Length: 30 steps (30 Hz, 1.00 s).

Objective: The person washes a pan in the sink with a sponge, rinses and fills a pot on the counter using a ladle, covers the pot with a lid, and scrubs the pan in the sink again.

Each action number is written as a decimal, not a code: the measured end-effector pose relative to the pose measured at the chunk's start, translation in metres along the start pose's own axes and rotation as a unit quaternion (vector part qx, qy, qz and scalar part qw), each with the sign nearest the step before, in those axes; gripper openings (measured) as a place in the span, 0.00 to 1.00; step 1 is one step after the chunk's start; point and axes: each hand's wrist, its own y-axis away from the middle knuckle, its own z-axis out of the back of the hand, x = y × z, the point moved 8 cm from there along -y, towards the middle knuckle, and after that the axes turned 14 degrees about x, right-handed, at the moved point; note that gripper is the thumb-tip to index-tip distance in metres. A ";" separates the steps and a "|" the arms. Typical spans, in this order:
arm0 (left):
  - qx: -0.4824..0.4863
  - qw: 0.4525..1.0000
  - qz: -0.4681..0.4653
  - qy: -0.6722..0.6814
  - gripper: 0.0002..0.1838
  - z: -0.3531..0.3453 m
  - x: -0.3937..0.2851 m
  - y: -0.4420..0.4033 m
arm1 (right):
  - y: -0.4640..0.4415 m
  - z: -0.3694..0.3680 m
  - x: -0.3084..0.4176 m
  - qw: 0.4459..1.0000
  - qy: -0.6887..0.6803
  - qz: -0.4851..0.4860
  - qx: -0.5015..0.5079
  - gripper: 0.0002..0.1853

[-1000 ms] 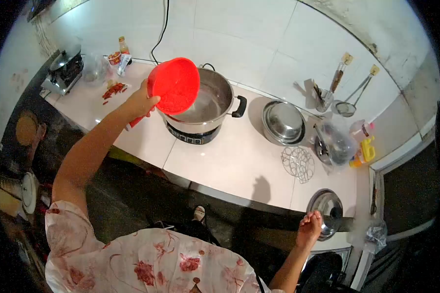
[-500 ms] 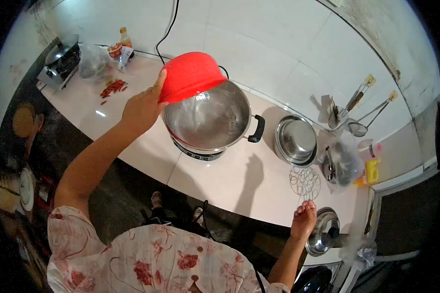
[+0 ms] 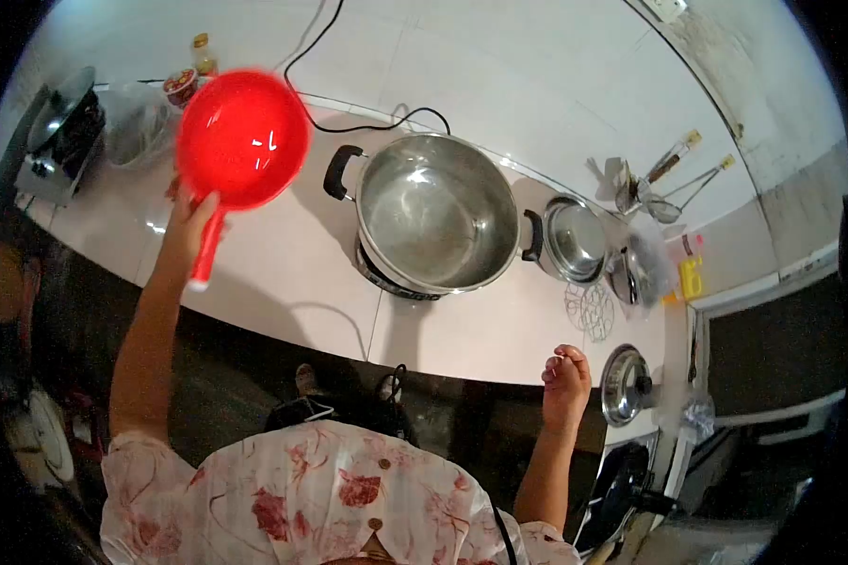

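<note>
My left hand (image 3: 194,222) is closed round the handle of a red plastic water dipper (image 3: 243,139), held over the left part of the counter. The dipper's shiny bowl faces up at me, and I see nothing in it but wet-looking highlights. To its right a large steel pot (image 3: 435,212) with two black handles stands on an electric cooker base (image 3: 396,281). Clear liquid seems to lie in the pot. Near the counter's front edge hangs my right hand (image 3: 565,381), its fingers curled in loosely, with nothing visible in them.
Right of the pot stand steel basins (image 3: 575,240), a wire rack (image 3: 589,313) and a pot lid (image 3: 624,386). Strainers (image 3: 667,209) hang on the wall. A gas stove (image 3: 61,151) and a plastic bag (image 3: 134,127) are at the left. A black cable (image 3: 367,128) runs behind the pot.
My left hand has swung the dipper left, away from above the pot, and turned its bowl from pouring to facing up. The stream of water has stopped. My right hand has shifted slightly.
</note>
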 end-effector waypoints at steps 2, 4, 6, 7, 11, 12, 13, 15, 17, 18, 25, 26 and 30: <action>0.045 0.993 0.099 0.048 0.26 0.032 0.058 0.019 | 0.009 -0.012 0.002 0.999 0.039 -0.006 -0.012 0.06; 0.097 0.974 0.189 0.079 0.26 0.053 0.132 0.041 | 0.008 -0.029 0.009 0.996 0.088 -0.023 -0.019 0.07; 0.114 0.957 0.253 0.086 0.25 0.054 0.172 0.063 | -0.005 -0.048 0.014 0.994 0.105 -0.020 0.006 0.07; 0.103 0.953 0.267 0.101 0.24 0.050 0.182 0.072 | -0.014 -0.058 0.015 0.992 0.120 -0.017 0.034 0.07; 0.109 0.954 0.265 0.087 0.27 0.042 0.206 0.084 | -0.055 -0.097 0.003 0.982 0.156 -0.040 0.101 0.07; 0.101 0.958 0.248 0.099 0.29 0.046 0.224 0.084 | -0.064 -0.106 -0.001 0.978 0.164 -0.045 0.117 0.07; 0.101 0.959 0.248 0.097 0.29 0.049 0.229 0.081 | -0.072 -0.114 -0.007 0.975 0.169 -0.050 0.133 0.07; 0.118 0.952 0.268 -0.086 0.30 0.055 0.232 0.076 | -0.081 -0.125 -0.017 0.974 0.167 -0.057 0.145 0.07; 0.072 0.954 0.257 -0.133 0.29 0.063 0.226 0.072 | -0.086 -0.136 -0.028 0.957 0.202 -0.072 0.197 0.07; 0.025 0.953 0.246 -0.177 0.28 0.071 0.218 0.070 | -0.087 -0.141 -0.031 0.945 0.221 -0.092 0.224 0.07; -0.005 0.980 -0.072 -0.187 0.18 0.031 0.091 -0.001 | -0.136 -0.178 -0.048 0.849 0.367 -0.034 0.379 0.11; 0.024 0.987 -0.088 -0.130 0.17 0.004 0.075 -0.018 | -0.148 -0.188 -0.060 0.825 0.401 -0.045 0.396 0.13; 0.108 0.992 0.057 -0.015 0.22 -0.087 0.082 -0.088 | -0.218 -0.193 -0.126 0.747 0.494 -0.036 0.443 0.20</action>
